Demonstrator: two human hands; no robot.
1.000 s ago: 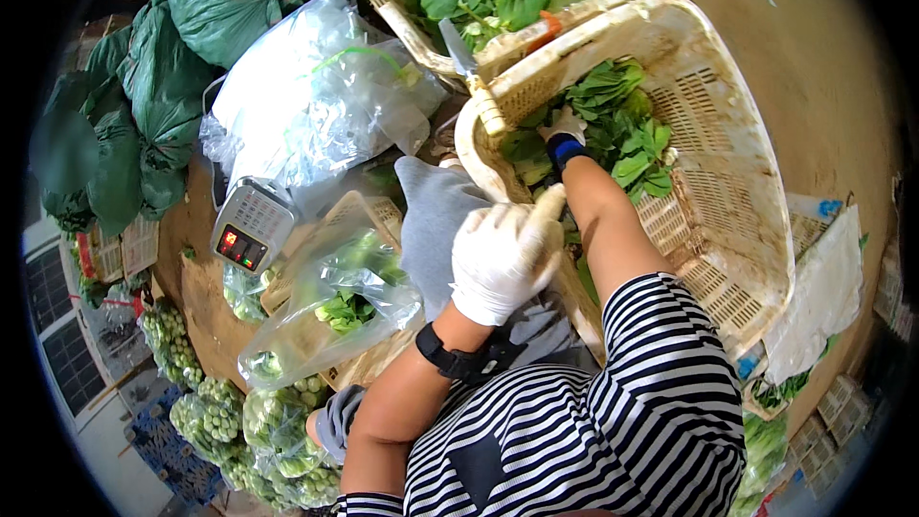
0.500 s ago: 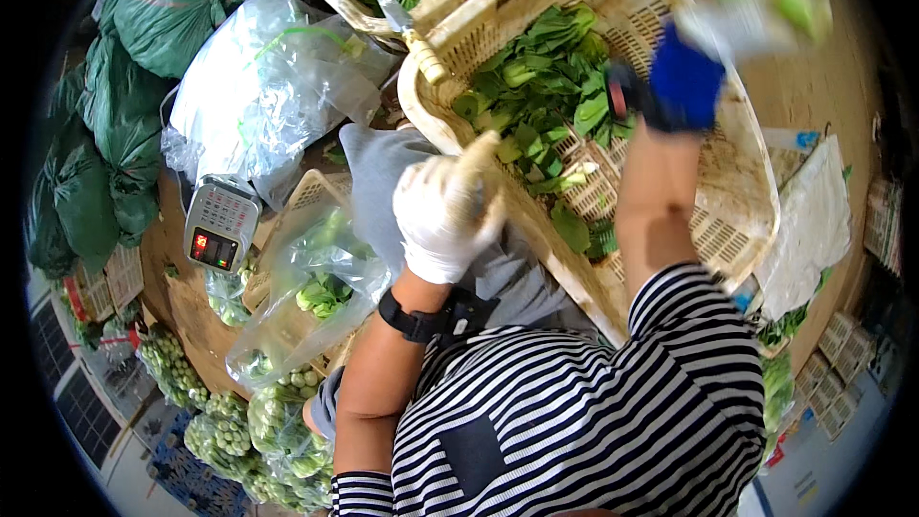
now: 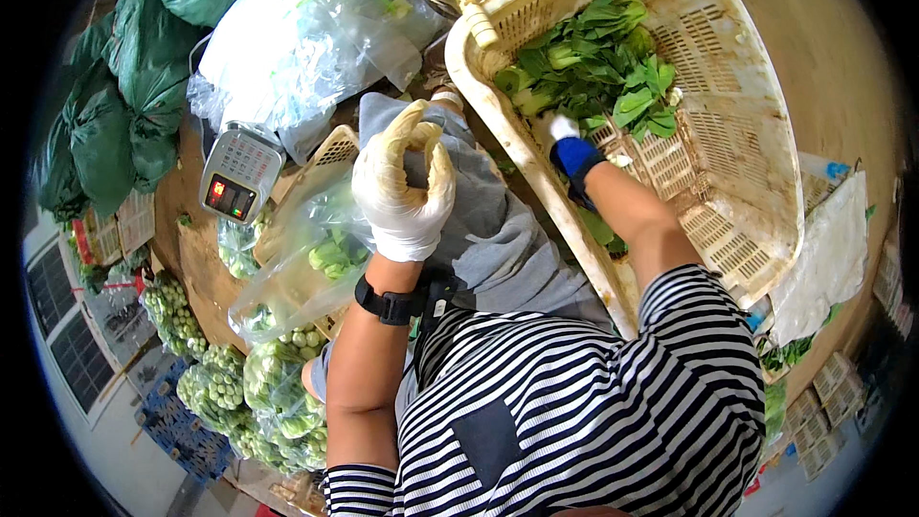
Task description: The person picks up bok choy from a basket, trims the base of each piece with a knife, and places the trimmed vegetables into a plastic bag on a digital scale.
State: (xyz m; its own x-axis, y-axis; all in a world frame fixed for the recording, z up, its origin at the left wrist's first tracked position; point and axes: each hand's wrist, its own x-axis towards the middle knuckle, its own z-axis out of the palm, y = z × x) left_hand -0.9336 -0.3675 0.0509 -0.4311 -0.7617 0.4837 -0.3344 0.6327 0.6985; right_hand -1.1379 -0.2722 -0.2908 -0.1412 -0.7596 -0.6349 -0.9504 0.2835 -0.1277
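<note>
My left hand (image 3: 402, 187), in a white glove, is raised over my grey-clad leg. Its fingers and thumb curve apart around a gap, with nothing between them. My right hand (image 3: 565, 134), with white at the fingers and a blue cuff, reaches down into a large dirty cream plastic basket (image 3: 723, 53). It is beside a heap of leafy greens (image 3: 584, 53) that look like bok choy; its fingertips are hidden. Left of my left hand, a clear plastic bag (image 3: 254, 302) holds more greens.
A knife (image 3: 476, 21) rests at the basket's corner. A grey digital scale (image 3: 242, 172) with a red display stands at left, near a pile of clear plastic bags (image 3: 297, 38). Green sacks (image 3: 100, 163) fill the far left. Bagged greens (image 3: 278, 383) lie at lower left.
My right hand has come from beyond the basket's right rim, where blurred greens were at it, down into the basket. My left hand has shifted left and its fingers show an open curve.
</note>
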